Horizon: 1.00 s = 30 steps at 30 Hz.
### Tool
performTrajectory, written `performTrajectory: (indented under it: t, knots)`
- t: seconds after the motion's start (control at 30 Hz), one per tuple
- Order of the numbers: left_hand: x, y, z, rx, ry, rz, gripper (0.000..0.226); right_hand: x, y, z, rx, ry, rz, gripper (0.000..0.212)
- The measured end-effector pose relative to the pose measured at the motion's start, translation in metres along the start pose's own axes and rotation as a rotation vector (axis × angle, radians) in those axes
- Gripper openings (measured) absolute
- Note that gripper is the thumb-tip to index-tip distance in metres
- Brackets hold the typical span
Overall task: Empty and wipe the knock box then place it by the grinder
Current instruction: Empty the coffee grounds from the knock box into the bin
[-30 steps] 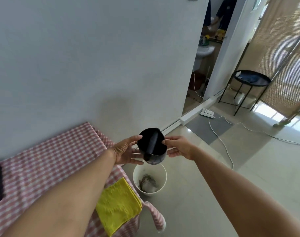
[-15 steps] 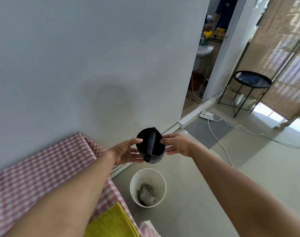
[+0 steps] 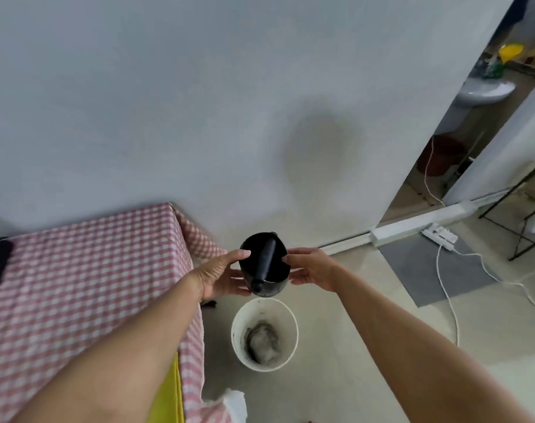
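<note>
While both hands hold it in the air, the black knock box (image 3: 261,271) tips its open mouth up toward the camera, over the floor and just past the far rim of a white bucket (image 3: 293,334). Its knock bar (image 3: 265,261) spans the mouth, long axis running from the far rim to the near rim and leaning slightly left at the near end. The left hand (image 3: 220,279) and the right hand (image 3: 310,270) clasp opposite sides, fingers (image 3: 291,258) curled round the wall and thumbs at the rim. To the left is the edge of the checked-cloth surface (image 3: 92,270), where a yellow cloth (image 3: 168,395) overhangs. Open floor stretches right to a grey mat (image 3: 428,270), a power strip (image 3: 439,237) and a trailing white cable (image 3: 449,303).
</note>
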<state>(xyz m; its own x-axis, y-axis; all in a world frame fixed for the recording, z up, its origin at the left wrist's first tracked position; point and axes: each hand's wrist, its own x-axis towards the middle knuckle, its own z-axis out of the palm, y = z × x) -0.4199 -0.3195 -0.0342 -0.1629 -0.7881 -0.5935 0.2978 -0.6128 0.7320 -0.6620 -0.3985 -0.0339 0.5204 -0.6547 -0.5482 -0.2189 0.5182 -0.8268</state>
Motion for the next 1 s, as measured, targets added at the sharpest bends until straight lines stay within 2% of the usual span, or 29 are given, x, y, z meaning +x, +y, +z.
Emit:
performTrajectory:
  t: [0.23, 0.4, 0.57, 0.73, 1.0]
  knots:
    - [0.02, -0.046, 0.011, -0.141, 0.196, 0.012, 0.105, 0.035, 0.027, -0.028, 0.005, -0.119, 0.074, 0.04]
    - [0.048, -0.092, 0.001, -0.298, 0.287, -0.022, 0.098, 0.075, 0.061, -0.034, -0.03, -0.151, 0.14, 0.036]
    - [0.099, -0.138, -0.024, -0.391, 0.382, -0.084, 0.091, 0.126, 0.114, -0.038, -0.04, -0.08, 0.179, 0.025]
    - [0.162, -0.197, -0.053, -0.485, 0.424, -0.108, 0.089, 0.187, 0.183, -0.043, -0.036, 0.011, 0.195, 0.024]
    - [0.236, -0.291, -0.096, -0.527, 0.448, -0.184, 0.079, 0.261, 0.295, -0.054, -0.022, 0.032, 0.284, 0.028]
